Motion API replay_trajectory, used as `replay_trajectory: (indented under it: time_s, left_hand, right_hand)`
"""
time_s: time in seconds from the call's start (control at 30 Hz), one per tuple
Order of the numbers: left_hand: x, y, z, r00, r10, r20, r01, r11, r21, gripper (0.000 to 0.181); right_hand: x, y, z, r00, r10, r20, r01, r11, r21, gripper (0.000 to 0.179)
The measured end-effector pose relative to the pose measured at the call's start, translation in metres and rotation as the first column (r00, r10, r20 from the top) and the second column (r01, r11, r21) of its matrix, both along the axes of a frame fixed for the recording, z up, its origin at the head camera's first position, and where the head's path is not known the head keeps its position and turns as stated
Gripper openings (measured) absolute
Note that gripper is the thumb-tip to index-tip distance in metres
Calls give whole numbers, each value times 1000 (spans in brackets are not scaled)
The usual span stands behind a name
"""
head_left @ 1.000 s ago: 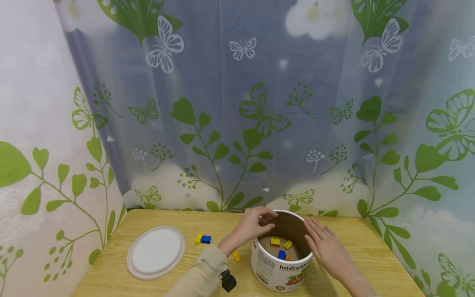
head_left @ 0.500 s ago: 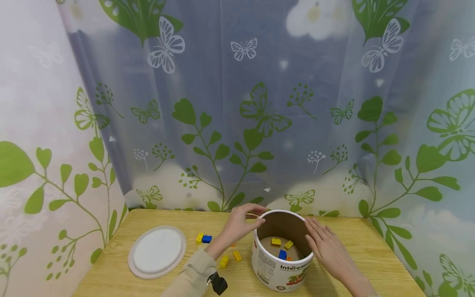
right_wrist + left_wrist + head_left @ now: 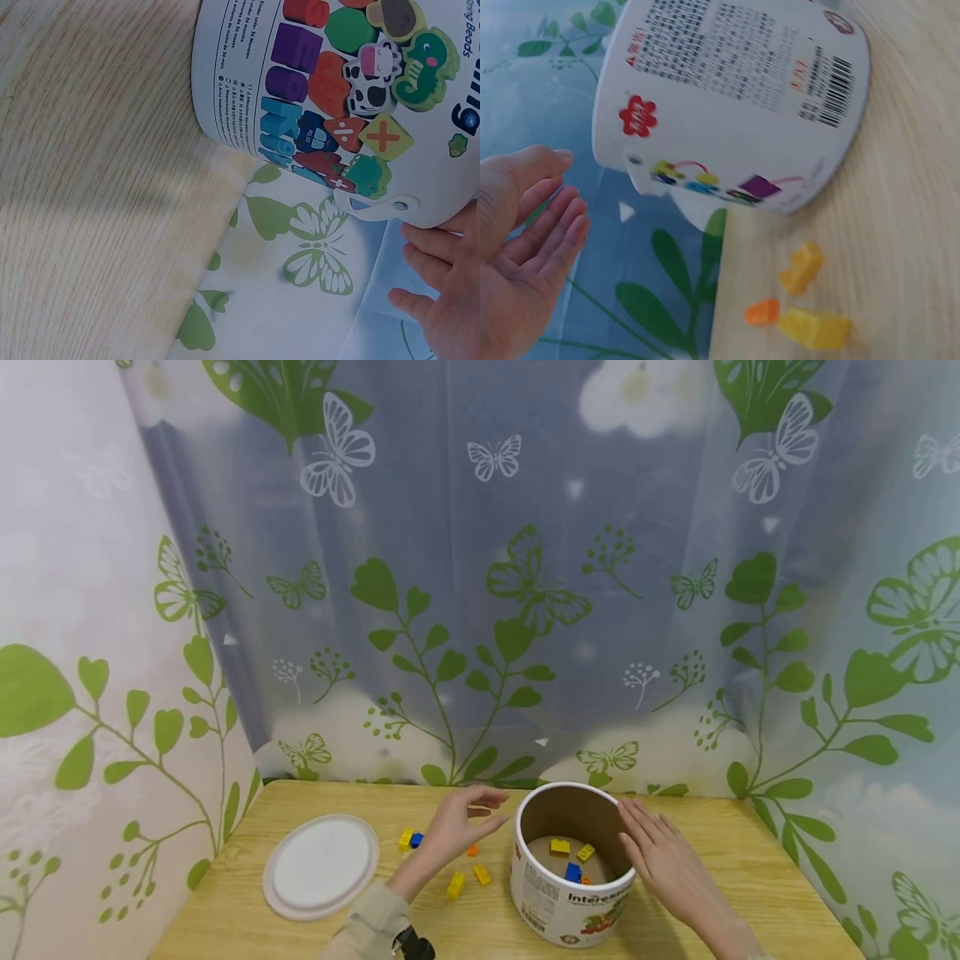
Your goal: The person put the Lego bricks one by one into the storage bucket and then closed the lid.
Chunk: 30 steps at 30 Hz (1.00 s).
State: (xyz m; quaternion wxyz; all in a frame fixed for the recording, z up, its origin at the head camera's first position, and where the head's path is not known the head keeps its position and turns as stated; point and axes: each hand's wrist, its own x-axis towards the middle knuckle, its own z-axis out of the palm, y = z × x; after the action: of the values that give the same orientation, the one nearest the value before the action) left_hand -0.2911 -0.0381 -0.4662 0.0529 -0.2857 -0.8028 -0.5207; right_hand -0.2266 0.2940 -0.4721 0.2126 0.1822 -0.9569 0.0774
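worktop (image 3: 472,935): white tub (image 3: 558,912), upright and open-topped, toward the right edge; round white lid (image 3: 322,866) flat near the left edge. right hand (image 3: 667,870) lies straight-fingered against the tub's right rim, left hand (image 3: 454,828) just off its left side, grip loosely parted, both holding nothing. yellow, blue and orange bricks (image 3: 456,885) between the left and right edges, smaller-looking bricks (image 3: 559,848) on the tub floor.

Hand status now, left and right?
Left hand: open, holding nothing, just apart from the bucket.
Right hand: open, fingers extended against the bucket's side near the rim, not gripping it.
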Motion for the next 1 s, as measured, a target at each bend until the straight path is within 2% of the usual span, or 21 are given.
replay_trajectory:
  time_s: [0.27, 0.47, 0.63, 0.83, 1.0]
  left_hand:
    - [2, -17, -25, 1000, -4, -6, 4, 1000, -22, 29]
    - [6, -29, -48, 998, -5, 69, 7, 999, -32, 30]
    - [13, -38, -66, 996, 18, 89, -12, 998, -60, 30]
    - [20, -47, -81, 992, 27, 124, -15, 996, -93, 31]
    - [23, -54, -90, 993, 31, 112, -15, 990, -138, 34]
  right_hand:
    - [0, 1, 0, 1000, -4, 8, 4, 1000, 2, 49]
    - [-1, 1, -1, 1000, -1, 3, 1, 1000, 3, 49]
    - [-1, 0, -1, 1000, 0, -2, 0, 1000, -1, 48]
    - [0, 0, -1, 1000, 1, 1, -1, 1000, -8, 48]
    - [0, 0, -1, 1000, 1, 7, -1, 1000, -12, 49]
